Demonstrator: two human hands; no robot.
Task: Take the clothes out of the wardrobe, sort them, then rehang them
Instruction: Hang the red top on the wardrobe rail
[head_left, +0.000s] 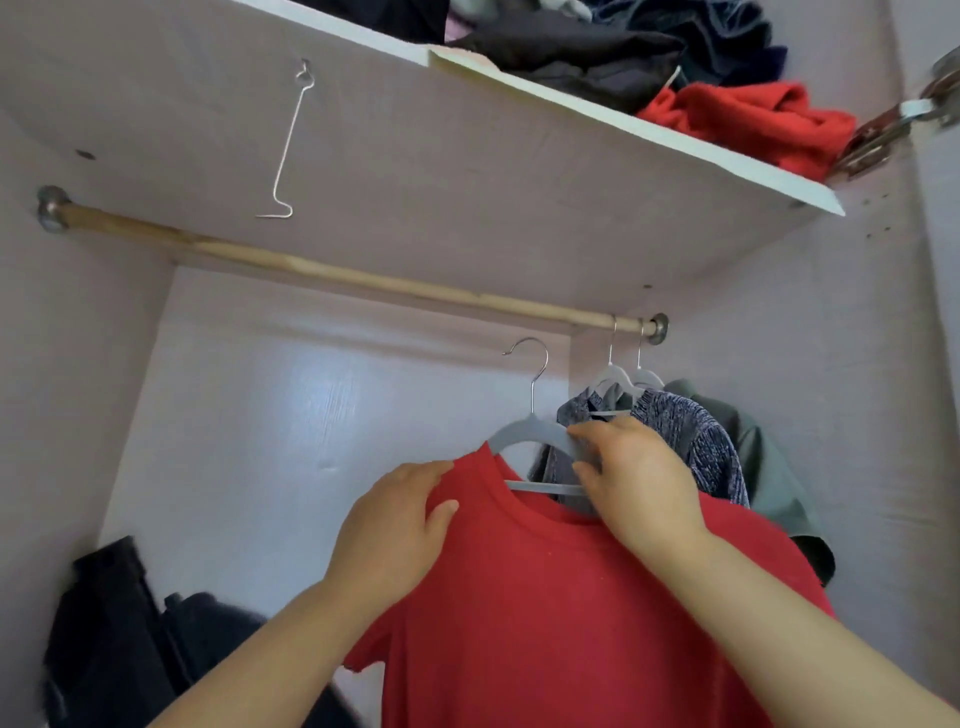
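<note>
Below the rail (363, 278), you hold the red T-shirt (571, 597) on its grey hanger (524, 431), which is not yet hooked on.
Your left hand (395, 519) pinches the shirt's left shoulder, and your right hand (639, 478) grips the hanger at the collar. Let go early and the shirt may slide off. A blue knit top (696, 431) hangs just right, crowding that end.

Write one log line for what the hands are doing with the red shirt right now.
left hand: pinches red T-shirt shoulder | right hand: grips grey hanger | grey hanger: below rod, not hooked
</note>
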